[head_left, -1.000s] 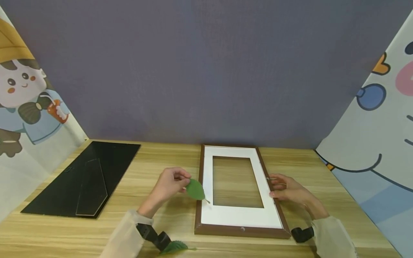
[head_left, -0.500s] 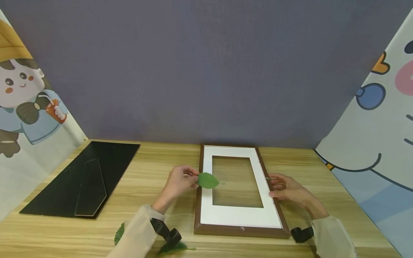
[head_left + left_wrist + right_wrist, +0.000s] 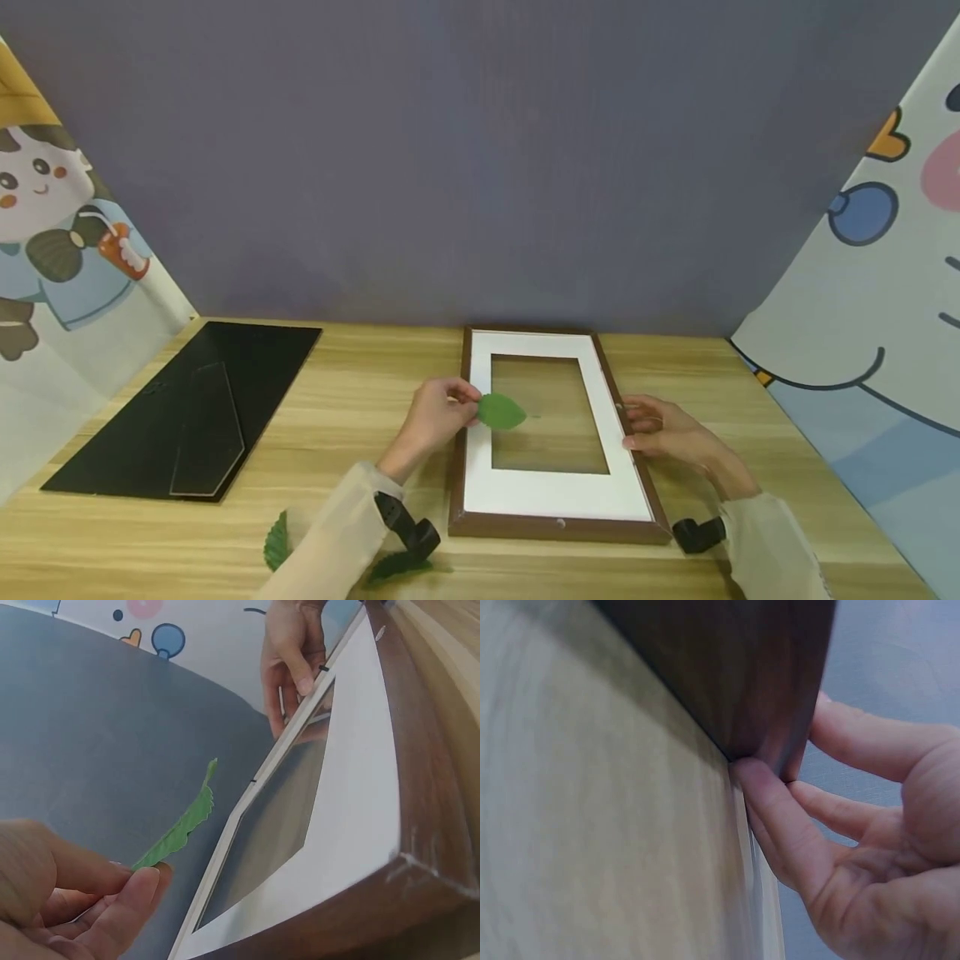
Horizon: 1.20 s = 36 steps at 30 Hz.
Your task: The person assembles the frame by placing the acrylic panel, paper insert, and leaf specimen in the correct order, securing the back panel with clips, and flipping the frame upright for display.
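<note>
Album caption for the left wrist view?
Left hand pinches a green leaf near a brown frame the right hand holds.

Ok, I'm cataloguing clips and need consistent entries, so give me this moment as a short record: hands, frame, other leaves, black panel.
left hand: pinches a green leaf above the brown frame, not touching it
right hand: holds the frame's right side
frame: flat on the wooden table, with a white mat around a rectangular opening
other leaves: one left of the left sleeve, one right of it, partly hidden
black panel: lies left of the frame
</note>
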Each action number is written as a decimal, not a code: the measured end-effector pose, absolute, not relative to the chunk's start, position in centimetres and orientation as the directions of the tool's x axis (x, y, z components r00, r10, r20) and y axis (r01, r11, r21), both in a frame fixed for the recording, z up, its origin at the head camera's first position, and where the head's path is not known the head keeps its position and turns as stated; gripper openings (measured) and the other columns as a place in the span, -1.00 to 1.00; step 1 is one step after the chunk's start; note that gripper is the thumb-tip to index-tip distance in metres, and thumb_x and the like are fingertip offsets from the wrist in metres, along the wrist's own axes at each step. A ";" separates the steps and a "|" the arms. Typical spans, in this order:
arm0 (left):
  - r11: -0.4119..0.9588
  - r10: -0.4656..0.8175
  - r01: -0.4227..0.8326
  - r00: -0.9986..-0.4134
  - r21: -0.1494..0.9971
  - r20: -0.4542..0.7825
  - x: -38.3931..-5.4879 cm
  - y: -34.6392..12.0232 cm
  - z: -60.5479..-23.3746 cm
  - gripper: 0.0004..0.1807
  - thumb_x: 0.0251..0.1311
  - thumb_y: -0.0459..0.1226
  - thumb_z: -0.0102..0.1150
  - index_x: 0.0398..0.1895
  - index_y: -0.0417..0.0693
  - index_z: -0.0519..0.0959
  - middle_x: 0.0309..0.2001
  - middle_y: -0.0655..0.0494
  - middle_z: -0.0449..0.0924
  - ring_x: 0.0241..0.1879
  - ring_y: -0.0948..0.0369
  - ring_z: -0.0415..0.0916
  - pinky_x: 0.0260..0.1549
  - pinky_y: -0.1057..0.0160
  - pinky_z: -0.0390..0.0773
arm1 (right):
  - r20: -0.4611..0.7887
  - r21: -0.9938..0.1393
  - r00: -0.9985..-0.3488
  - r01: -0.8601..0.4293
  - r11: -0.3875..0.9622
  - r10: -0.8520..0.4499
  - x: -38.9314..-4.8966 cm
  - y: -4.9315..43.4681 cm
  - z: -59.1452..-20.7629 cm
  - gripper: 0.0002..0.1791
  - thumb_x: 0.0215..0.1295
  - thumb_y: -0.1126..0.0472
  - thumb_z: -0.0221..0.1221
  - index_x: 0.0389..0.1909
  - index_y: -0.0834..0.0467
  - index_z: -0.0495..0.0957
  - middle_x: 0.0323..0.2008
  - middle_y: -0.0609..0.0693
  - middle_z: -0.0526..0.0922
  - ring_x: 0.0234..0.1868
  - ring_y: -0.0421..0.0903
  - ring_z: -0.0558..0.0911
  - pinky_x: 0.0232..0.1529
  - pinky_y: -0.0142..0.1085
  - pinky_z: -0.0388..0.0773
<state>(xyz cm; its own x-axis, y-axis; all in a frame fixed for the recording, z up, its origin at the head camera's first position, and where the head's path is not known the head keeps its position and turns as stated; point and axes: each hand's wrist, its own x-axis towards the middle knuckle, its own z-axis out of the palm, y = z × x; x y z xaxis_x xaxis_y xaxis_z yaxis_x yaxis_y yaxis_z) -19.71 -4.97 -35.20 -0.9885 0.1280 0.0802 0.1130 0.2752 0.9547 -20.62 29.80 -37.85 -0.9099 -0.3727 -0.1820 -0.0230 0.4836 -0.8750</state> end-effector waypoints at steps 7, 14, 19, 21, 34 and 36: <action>0.273 0.143 0.119 -0.986 0.955 0.082 -20.1 -4.1 -35.0 -0.89 0.08 -0.61 0.08 -0.35 -0.43 0.58 -0.36 -0.19 0.59 -0.52 0.27 0.56 -0.39 0.24 0.69 | -0.185 -0.866 -0.911 -0.027 0.499 -0.370 -20.7 29.8 -37.7 -0.11 0.18 0.25 0.29 0.39 0.42 -0.01 0.26 0.50 0.16 0.20 0.33 0.35 -0.03 -0.11 0.61; 0.302 0.153 0.151 -0.982 0.941 0.109 -20.9 -3.0 -35.1 -0.90 0.05 -0.61 0.10 -0.37 -0.41 0.58 -0.39 -0.18 0.60 -0.55 0.26 0.56 -0.43 0.24 0.69 | -0.188 -0.863 -0.911 -0.025 0.504 -0.367 -20.7 29.8 -37.6 -0.11 0.18 0.24 0.29 0.39 0.42 -0.01 0.26 0.50 0.17 0.21 0.35 0.34 -0.02 -0.10 0.61; 0.334 0.144 0.192 -0.978 0.923 0.151 -21.6 -2.1 -35.1 -0.90 0.00 -0.61 0.11 -0.41 -0.42 0.60 -0.43 -0.19 0.61 -0.56 0.21 0.57 -0.54 0.37 0.62 | -0.190 -0.865 -0.910 -0.022 0.502 -0.368 -20.7 29.8 -37.7 -0.10 0.18 0.24 0.29 0.40 0.42 -0.02 0.27 0.49 0.16 0.21 0.36 0.33 -0.02 -0.11 0.61; 0.340 0.143 0.203 -0.976 0.918 0.163 -21.9 -1.7 -35.0 -0.90 -0.01 -0.61 0.11 -0.42 -0.42 0.61 -0.44 -0.19 0.62 -0.57 0.24 0.54 -0.57 0.42 0.59 | -0.190 -0.865 -0.910 -0.023 0.501 -0.369 -20.7 29.9 -37.7 -0.10 0.18 0.24 0.29 0.40 0.42 -0.02 0.27 0.49 0.16 0.22 0.36 0.33 -0.01 -0.10 0.60; 0.412 0.105 0.156 -0.987 0.898 0.123 -23.4 0.3 -35.0 -0.85 -0.09 -0.61 0.18 -0.43 -0.33 0.66 -0.47 -0.13 0.65 -0.57 0.28 0.50 -0.58 0.43 0.57 | -0.192 -0.868 -0.913 -0.014 0.497 -0.360 -20.8 29.8 -37.8 -0.11 0.17 0.24 0.29 0.39 0.42 0.00 0.26 0.48 0.18 0.20 0.33 0.35 -0.02 -0.12 0.60; 0.431 0.097 0.157 -0.987 0.889 0.128 -23.6 0.5 -35.0 -0.83 -0.13 -0.61 0.21 -0.43 -0.32 0.66 -0.47 -0.11 0.66 -0.56 0.27 0.50 -0.57 0.43 0.56 | -0.191 -0.869 -0.913 -0.013 0.495 -0.360 -20.7 29.8 -37.8 -0.11 0.17 0.24 0.29 0.39 0.42 0.00 0.26 0.48 0.17 0.21 0.33 0.34 -0.02 -0.12 0.60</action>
<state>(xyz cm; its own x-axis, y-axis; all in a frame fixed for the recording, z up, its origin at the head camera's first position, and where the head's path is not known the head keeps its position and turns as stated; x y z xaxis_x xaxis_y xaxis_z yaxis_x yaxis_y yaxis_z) -23.58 0.46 -35.04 -0.9871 0.0965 0.1276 0.1570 0.4309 0.8887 -20.75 29.80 -37.78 -0.9132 -0.3598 -0.1911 -0.0131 0.4948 -0.8689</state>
